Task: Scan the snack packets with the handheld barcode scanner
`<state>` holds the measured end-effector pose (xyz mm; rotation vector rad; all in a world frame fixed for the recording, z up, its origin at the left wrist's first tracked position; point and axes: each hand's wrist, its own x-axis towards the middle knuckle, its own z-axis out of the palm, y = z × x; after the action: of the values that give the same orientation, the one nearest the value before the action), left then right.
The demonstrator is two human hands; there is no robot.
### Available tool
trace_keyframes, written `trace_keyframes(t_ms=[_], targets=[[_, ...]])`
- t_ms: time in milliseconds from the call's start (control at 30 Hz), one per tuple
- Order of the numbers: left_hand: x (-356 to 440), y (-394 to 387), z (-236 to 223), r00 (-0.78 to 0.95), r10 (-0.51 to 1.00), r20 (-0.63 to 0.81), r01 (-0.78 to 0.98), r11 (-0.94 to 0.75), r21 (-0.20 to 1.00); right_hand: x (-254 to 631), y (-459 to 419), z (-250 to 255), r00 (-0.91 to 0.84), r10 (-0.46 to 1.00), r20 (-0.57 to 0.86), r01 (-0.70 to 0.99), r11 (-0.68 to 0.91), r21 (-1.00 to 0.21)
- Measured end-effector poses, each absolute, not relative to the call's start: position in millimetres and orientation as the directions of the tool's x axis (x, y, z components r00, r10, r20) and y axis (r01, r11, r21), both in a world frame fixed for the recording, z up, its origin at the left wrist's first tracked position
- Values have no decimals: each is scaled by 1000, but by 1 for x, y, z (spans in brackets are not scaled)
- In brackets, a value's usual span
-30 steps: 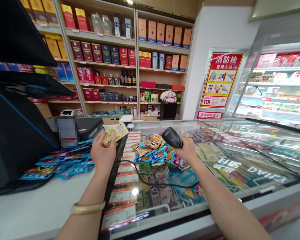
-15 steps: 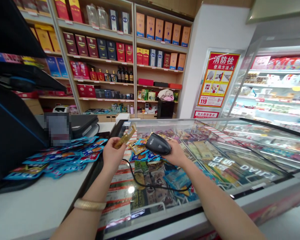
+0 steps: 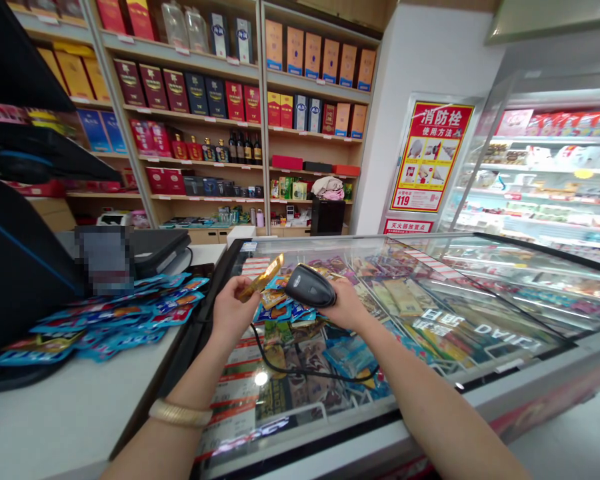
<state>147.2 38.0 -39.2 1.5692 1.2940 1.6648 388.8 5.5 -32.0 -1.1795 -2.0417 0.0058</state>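
Note:
My left hand (image 3: 231,313) holds a small gold snack packet (image 3: 261,278) up by its lower end, tilted toward the scanner. My right hand (image 3: 347,308) grips a black handheld barcode scanner (image 3: 309,286), its head aimed left at the packet from a few centimetres away. The scanner's black cable (image 3: 300,369) loops down over the glass freezer lid (image 3: 480,313). Just beyond both hands, a heap of small colourful snack packets (image 3: 280,310) lies on that lid.
Several blue snack packets (image 3: 105,323) are spread on the white counter (image 3: 65,413) at left, beside a black register screen (image 3: 15,267). Shelves of boxed and bottled goods (image 3: 220,100) fill the back wall. A refrigerated display (image 3: 550,173) stands at right.
Both hands have come together toward the middle: the gold packet moved right and turned edge-on, and the scanner swung left to face it. The view shifted slightly.

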Motion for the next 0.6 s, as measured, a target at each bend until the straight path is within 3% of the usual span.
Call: trace_keyframes(t_ms=[200, 367, 500, 600], targets=[[145, 41, -42, -218, 848, 482, 275, -421, 864, 396, 9, -31, -217, 744, 632, 732, 552, -399], [156, 53, -48, -266, 751, 605, 408, -481, 776, 421, 18, -32, 68, 717, 694, 799, 377, -468], [166, 61, -58, -34, 695, 718, 567, -578, 586, 439, 25, -38, 259, 671, 694, 788, 269, -554], [170, 62, -67, 173, 714, 678, 671, -590, 449, 444, 28, -43, 285, 670, 686, 786, 246, -567]])
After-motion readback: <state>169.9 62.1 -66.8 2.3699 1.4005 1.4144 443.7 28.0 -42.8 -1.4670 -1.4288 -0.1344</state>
